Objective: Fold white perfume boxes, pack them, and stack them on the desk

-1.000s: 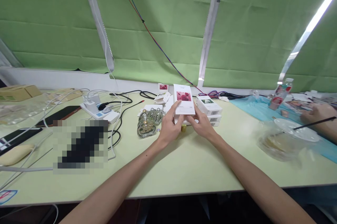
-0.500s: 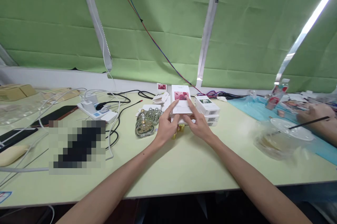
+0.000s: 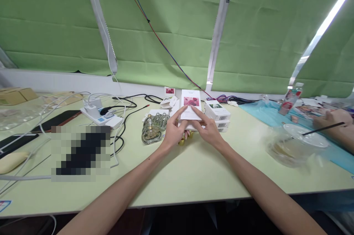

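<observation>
My left hand (image 3: pixel 174 132) and right hand (image 3: pixel 208 129) grip the flower box (image 3: pixel 191 100) between them, near the gold caps (image 3: pixel 181 141). Squeezing too hard might bend it; a bump could make the caps roll.

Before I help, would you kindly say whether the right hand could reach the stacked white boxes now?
Probably yes: the stacked boxes stand close beside the right hand, nothing visibly between, though it's holding the pink-flowered box.
</observation>
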### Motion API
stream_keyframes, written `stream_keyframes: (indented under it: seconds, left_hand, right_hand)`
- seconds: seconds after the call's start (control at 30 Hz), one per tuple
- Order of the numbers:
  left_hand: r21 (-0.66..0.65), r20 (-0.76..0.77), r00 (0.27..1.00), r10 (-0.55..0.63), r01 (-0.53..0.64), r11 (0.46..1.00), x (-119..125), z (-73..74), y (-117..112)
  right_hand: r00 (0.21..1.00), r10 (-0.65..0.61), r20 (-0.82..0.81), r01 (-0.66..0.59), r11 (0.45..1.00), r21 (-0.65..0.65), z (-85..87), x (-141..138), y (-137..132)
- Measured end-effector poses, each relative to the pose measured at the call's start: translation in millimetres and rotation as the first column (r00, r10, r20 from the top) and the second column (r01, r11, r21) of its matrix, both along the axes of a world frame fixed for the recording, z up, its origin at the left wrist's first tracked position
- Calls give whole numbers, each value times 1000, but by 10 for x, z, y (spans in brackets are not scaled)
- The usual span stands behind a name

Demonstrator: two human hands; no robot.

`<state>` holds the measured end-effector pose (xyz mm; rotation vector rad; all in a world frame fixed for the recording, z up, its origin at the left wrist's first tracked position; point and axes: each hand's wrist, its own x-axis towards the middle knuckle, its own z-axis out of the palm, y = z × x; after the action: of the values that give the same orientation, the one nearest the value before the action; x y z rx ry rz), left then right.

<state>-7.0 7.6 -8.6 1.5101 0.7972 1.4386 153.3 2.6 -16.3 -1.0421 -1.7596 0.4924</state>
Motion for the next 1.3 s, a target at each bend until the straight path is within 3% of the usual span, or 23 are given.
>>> stream_keyframes:
  seconds: [0.2,0.63,1.03,1.3]
  left_hand:
    - [-25,32,999,18,-17,1000,-6,21,4]
    - [-18,138,990,14,-12,1000,10,48,-6]
    - [39,139,970,-199,195,980,-36,-15,21]
    - [56,43,976,-215,212,976,-22,22,-50]
  right_hand:
    - [996,88,-5,-88,996,-24,39,-15,-37]
    - [988,155,-3,-155,988,-20,38,-18,-61]
    - [992,121,-42,-121,993,3,37,-6,-43]
    - [986,114,-123,-117,993,-22,56,9,-43]
